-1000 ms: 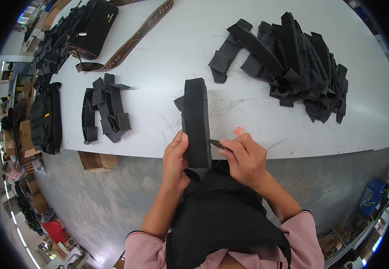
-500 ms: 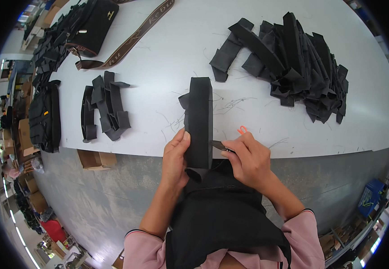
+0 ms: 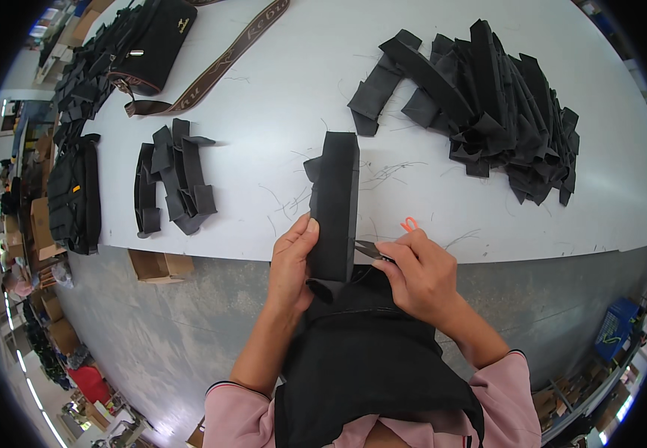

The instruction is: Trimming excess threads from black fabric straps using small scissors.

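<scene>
My left hand (image 3: 292, 254) is closed around the left side of a long black fabric strip (image 3: 335, 201), its thumb resting on the strip's face. The piece stands lengthwise over the table's near edge, with a small flap on its left and a folded end at the bottom. In my right hand (image 3: 422, 270) is a pair of thread snips (image 3: 367, 249), mostly hidden by the fingers. Their dark blades point left, parted, at the strip's right edge. An orange loop (image 3: 410, 224) shows just beyond my right knuckles.
Loose threads (image 3: 391, 173) lie on the white table (image 3: 264, 157). A large heap of black strips (image 3: 510, 112) is at far right, a smaller group (image 3: 182, 175) at left. A black bag (image 3: 158, 48) with a brown strap and a black pouch (image 3: 76, 194) lie further left.
The strip's top has shifted slightly right. My right hand has drawn a little right and nearer with the snips, whose blades now show apart; the orange loop moved along with it.
</scene>
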Demonstrator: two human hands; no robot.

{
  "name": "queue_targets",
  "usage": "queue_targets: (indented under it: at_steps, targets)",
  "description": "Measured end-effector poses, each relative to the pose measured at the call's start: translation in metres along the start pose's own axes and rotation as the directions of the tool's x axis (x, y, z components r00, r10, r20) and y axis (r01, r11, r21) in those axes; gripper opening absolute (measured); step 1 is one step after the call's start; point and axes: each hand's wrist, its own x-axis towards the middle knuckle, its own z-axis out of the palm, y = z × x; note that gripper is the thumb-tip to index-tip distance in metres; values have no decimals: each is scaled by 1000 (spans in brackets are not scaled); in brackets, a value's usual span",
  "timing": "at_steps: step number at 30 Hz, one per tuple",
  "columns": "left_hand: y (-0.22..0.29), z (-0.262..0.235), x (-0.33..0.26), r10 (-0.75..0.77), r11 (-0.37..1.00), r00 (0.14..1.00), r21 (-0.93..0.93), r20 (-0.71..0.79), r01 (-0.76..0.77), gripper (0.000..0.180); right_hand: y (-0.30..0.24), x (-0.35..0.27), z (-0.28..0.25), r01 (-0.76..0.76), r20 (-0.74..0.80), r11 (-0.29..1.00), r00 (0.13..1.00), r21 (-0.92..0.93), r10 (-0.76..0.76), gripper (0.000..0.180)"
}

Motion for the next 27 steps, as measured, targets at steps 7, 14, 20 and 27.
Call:
queue_targets:
  at_steps: [7, 14, 20, 27]
  targets:
    - [-2, -7, 0, -87, 996, 994, -26, 71, 89, 31, 6, 0, 6, -50, 25, 997, 999, 65, 48, 25]
    - [0, -1, -1, -31, 1000, 1000, 7, 0, 31, 31, 0, -2, 0, -54, 7, 995, 999, 82, 54, 24]
    - [1, 1, -3, -19, 1000, 1000, 15, 15, 19, 31, 0, 1, 3, -64, 33, 996, 998, 69, 62, 24]
    - [-2, -3, -4, -26, 997, 999, 70, 22, 24, 32, 2, -1, 0, -56, 63, 993, 997, 103, 50, 23]
